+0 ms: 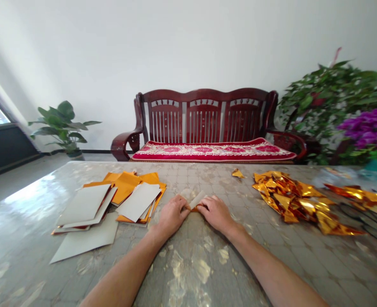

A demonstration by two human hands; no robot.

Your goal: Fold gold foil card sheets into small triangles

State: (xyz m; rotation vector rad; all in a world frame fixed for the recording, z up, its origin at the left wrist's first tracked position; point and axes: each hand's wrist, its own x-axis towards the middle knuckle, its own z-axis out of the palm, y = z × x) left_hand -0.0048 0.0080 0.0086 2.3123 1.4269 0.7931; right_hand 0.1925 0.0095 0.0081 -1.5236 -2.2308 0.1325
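Note:
Between my two hands, low over the middle of the table, is a small sheet of foil paper (197, 198), pale on the side facing up, with a bit of orange at its lower edge. My left hand (174, 212) pinches its left end, and my right hand (216, 212) pinches the right end. Parts of the paper are hidden behind my fingers. Left of my left hand lies a stack of pale-backed foil sheets (140, 200). To the right of my right hand is a heap of folded shiny gold foil pieces (287, 196).
Further left sits another stack of sheets (84, 204). One small folded gold piece (237, 173) lies near the far edge of the patterned tabletop (188, 273). A dark cord (364, 217) is at the right. Behind stand a wooden bench (204, 115) and plants (65, 123).

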